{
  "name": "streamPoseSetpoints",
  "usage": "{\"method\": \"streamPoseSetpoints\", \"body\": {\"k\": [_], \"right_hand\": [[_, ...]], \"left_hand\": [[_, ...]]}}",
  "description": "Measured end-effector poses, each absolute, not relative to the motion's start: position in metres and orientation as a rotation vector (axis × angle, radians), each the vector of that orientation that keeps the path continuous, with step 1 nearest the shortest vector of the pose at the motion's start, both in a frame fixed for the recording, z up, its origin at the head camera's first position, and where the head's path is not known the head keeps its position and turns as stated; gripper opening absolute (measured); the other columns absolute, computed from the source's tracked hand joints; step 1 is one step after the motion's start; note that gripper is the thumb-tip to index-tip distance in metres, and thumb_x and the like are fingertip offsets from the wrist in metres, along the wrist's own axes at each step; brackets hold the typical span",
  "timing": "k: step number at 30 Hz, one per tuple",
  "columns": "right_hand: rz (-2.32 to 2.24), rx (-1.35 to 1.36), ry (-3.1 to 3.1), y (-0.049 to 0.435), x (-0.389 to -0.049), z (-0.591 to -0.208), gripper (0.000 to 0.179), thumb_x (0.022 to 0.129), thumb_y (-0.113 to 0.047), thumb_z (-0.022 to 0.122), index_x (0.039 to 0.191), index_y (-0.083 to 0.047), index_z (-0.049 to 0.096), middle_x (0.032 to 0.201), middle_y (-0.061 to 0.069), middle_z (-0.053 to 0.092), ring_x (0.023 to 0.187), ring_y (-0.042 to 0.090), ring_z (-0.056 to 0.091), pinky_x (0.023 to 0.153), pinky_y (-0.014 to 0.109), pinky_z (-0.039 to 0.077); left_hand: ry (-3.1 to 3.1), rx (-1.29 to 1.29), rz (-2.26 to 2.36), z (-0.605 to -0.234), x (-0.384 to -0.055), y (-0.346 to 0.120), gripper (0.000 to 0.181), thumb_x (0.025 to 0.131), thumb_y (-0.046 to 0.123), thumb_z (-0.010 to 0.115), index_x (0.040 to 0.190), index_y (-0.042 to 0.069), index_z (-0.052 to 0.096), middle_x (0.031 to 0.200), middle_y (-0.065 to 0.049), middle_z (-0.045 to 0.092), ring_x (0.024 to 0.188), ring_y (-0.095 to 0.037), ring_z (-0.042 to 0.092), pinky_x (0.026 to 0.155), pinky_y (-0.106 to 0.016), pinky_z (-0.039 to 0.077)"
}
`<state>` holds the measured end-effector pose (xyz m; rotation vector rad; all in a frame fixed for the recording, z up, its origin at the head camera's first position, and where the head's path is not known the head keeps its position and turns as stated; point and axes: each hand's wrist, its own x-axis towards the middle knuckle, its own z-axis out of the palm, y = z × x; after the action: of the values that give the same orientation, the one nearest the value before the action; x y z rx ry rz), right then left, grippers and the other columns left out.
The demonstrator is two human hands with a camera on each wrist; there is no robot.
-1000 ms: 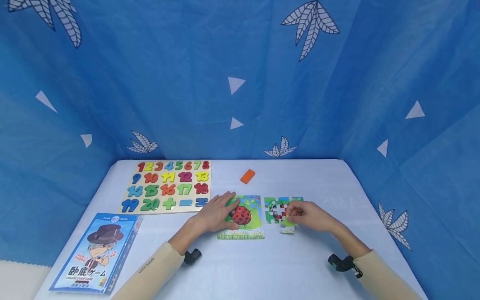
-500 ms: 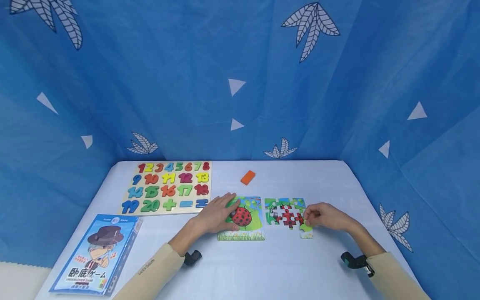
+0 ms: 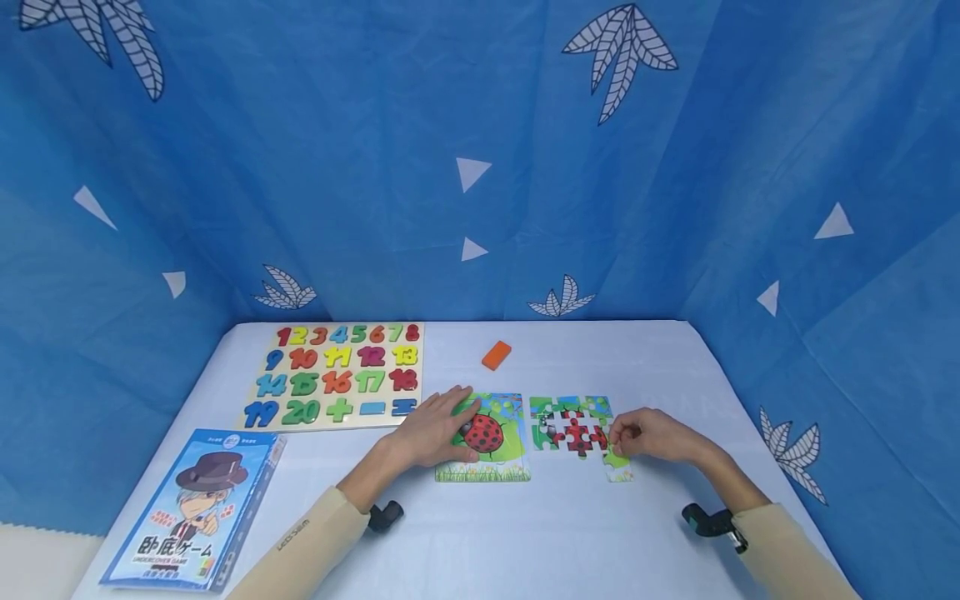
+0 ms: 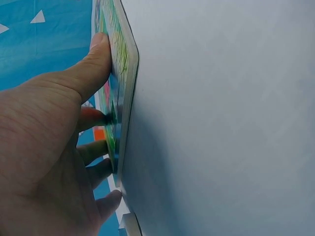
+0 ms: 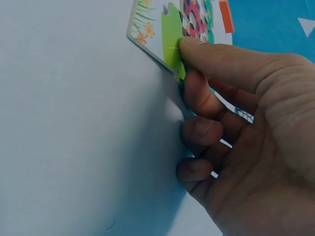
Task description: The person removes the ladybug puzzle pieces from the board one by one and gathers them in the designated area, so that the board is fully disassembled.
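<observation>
My left hand (image 3: 431, 429) rests with spread fingers on a square ladybug picture board (image 3: 480, 472). In the left wrist view its thumb (image 4: 96, 64) lies along the board's face. To the right lies a partly joined ladybug jigsaw (image 3: 576, 435), with white table showing through gaps near its middle. My right hand (image 3: 652, 433) pinches a jigsaw piece (image 3: 620, 473) at the jigsaw's lower right corner. That piece is green and white with orange flowers, seen closer in the right wrist view. Thumb and index finger hold its edge; the other fingers are curled. Whether it is joined to its neighbour I cannot tell.
An orange block (image 3: 496, 355) lies behind the picture board. At the back left is a wooden number board (image 3: 352, 392) with coloured numerals. A blue game box (image 3: 187, 508) stands at the front left. Blue curtains (image 3: 480, 167) enclose the table.
My right hand has moved right with the jigsaw piece, from below the jigsaw's middle to its lower right corner, uncovering the red piece. My left hand stays in place.
</observation>
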<state>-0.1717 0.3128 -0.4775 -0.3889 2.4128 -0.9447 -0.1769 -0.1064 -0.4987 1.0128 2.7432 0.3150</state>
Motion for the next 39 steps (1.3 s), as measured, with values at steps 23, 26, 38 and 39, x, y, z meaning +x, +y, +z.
{"method": "streamPoseSetpoints", "body": {"k": [23, 26, 38, 39], "right_hand": [[-0.885, -0.406, 2.482, 0.3059, -0.1674, -0.4750, 0.008, 0.089, -0.014, 0.075, 0.090, -0.012, 0.068, 0.071, 0.000, 0.055, 0.067, 0.014, 0.050, 0.058, 0.024, 0.038], [-0.881, -0.416, 2.485, 0.3064, -0.1681, -0.4755, 0.008, 0.089, -0.015, 0.075, 0.090, -0.012, 0.068, 0.071, -0.001, 0.055, 0.066, 0.013, 0.050, 0.057, 0.023, 0.038], [-0.840, -0.460, 2.523, 0.3052, -0.1656, -0.4782, 0.004, 0.090, -0.014, 0.074, 0.091, -0.013, 0.069, 0.070, -0.002, 0.054, 0.064, 0.013, 0.048, 0.056, 0.023, 0.036], [-0.840, -0.459, 2.524, 0.3051, -0.1652, -0.4785, 0.004, 0.090, -0.014, 0.074, 0.091, -0.013, 0.070, 0.070, -0.002, 0.054, 0.064, 0.013, 0.048, 0.056, 0.023, 0.036]], "left_hand": [[2.749, 1.020, 0.288, -0.4996, -0.1799, -0.1069, 0.091, 0.090, 0.066, 0.060, 0.159, 0.014, 0.032, 0.167, -0.012, 0.020, 0.154, -0.031, 0.018, 0.123, -0.049, 0.022], [2.751, 1.024, 0.293, -0.5000, -0.1800, -0.1070, 0.090, 0.091, 0.066, 0.060, 0.159, 0.013, 0.033, 0.167, -0.012, 0.020, 0.154, -0.031, 0.018, 0.123, -0.050, 0.023], [2.748, 1.018, 0.305, -0.4994, -0.1775, -0.1068, 0.090, 0.091, 0.066, 0.059, 0.158, 0.013, 0.033, 0.167, -0.013, 0.020, 0.154, -0.031, 0.018, 0.123, -0.050, 0.022], [2.749, 1.016, 0.306, -0.5000, -0.1771, -0.1068, 0.090, 0.091, 0.066, 0.059, 0.159, 0.013, 0.033, 0.167, -0.013, 0.020, 0.154, -0.031, 0.018, 0.123, -0.049, 0.022]]}}
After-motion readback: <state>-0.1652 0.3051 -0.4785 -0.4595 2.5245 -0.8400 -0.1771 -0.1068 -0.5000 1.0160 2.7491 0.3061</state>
